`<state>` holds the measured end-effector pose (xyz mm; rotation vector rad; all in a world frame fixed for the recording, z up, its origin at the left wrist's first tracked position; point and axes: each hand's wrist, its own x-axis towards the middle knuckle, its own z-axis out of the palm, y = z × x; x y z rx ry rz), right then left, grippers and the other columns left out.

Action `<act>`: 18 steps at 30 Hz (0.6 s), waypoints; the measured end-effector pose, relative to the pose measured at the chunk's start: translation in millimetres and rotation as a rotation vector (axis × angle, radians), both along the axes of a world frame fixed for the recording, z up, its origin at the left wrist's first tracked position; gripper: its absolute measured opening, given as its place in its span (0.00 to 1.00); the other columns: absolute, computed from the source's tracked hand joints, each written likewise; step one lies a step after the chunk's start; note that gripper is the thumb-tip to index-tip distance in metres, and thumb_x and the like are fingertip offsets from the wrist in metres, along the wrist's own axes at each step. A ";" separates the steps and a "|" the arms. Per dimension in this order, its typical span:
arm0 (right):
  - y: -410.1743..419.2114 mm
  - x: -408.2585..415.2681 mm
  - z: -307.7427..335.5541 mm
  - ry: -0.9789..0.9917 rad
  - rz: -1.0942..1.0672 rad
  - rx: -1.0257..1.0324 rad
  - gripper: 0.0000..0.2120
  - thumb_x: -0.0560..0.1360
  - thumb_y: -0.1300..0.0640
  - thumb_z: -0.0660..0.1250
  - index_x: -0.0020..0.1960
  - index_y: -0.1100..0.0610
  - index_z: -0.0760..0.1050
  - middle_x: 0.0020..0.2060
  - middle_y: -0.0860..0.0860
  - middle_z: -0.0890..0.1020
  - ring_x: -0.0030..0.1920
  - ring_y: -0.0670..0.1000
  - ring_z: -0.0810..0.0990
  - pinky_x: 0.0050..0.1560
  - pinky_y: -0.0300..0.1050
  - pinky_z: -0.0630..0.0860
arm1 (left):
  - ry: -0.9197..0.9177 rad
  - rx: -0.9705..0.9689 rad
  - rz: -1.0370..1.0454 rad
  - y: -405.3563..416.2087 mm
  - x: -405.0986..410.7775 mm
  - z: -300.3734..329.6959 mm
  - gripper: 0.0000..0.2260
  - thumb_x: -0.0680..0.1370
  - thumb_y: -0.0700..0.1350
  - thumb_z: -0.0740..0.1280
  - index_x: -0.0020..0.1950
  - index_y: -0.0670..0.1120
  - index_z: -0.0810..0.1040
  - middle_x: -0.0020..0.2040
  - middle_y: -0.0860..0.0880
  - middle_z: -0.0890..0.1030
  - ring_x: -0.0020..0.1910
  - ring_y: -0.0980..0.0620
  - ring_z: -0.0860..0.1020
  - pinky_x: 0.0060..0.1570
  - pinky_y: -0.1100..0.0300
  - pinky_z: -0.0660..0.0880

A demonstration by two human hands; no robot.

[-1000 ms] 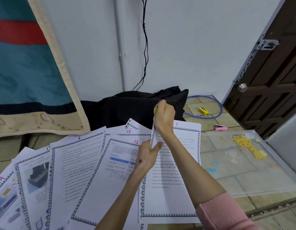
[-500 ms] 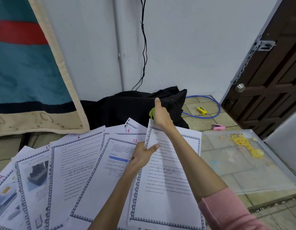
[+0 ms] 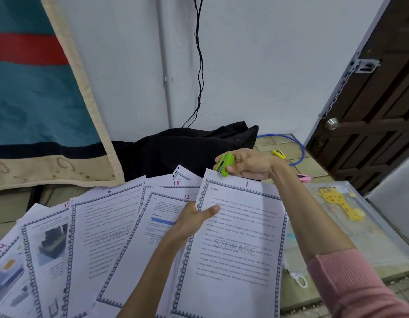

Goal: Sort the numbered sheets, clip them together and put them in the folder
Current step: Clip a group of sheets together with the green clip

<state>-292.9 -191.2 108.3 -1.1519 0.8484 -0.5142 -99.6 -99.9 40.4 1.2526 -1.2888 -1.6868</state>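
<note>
Green stapler [image 3: 224, 165] at sheet 1 [image 3: 235, 237] top edge

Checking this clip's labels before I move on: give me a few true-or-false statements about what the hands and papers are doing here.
1. The right hand holds a green stapler at the top left corner of the sheet numbered 1. True.
2. The left hand rests flat on the sheet numbered 14. False: it grips the left edge of the sheet numbered 1.
3. The sheet numbered 12 lies to the left of the sheet numbered 1. True.
4. The yellow stapler lies on top of the papers. False: it lies on the tiled floor near the blue cable.
5. The sheet numbered 6 is in the clear folder. False: it lies fanned out with the others.
</note>
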 end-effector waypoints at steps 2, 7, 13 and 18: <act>0.2 -3.4 -4.8 -0.039 0.011 -0.038 0.32 0.56 0.59 0.81 0.56 0.63 0.73 0.46 0.53 0.85 0.47 0.49 0.84 0.48 0.39 0.80 | -0.021 -0.028 -0.009 0.0 -0.9 2.5 0.04 0.76 0.45 0.67 0.49 0.53 0.77 0.42 0.61 0.80 0.41 0.66 0.77 0.33 0.75 0.73; 7.8 5.4 -10.3 -0.009 -0.070 -0.174 0.27 0.57 0.57 0.79 0.54 0.61 0.76 0.39 0.50 0.85 0.42 0.45 0.84 0.46 0.37 0.80 | -0.059 -0.078 -0.034 -1.7 -5.0 3.1 0.05 0.77 0.47 0.66 0.47 0.58 0.77 0.45 0.61 0.80 0.45 0.65 0.77 0.40 0.72 0.73; 17.0 15.5 -14.7 0.171 -0.208 -0.399 0.13 0.73 0.69 0.67 0.56 0.60 0.75 0.38 0.47 0.83 0.40 0.41 0.82 0.47 0.32 0.77 | -0.084 -0.107 -0.044 -4.2 -4.9 -3.1 0.05 0.77 0.46 0.66 0.48 0.58 0.77 0.45 0.63 0.79 0.45 0.65 0.76 0.42 0.70 0.72; 21.7 25.5 -21.2 0.179 -0.282 -0.451 0.12 0.73 0.69 0.67 0.54 0.59 0.73 0.37 0.48 0.82 0.39 0.43 0.82 0.48 0.35 0.76 | -0.109 -0.115 -0.042 -7.2 -4.3 -10.0 0.05 0.77 0.46 0.66 0.52 0.53 0.77 0.46 0.61 0.80 0.47 0.63 0.77 0.44 0.70 0.72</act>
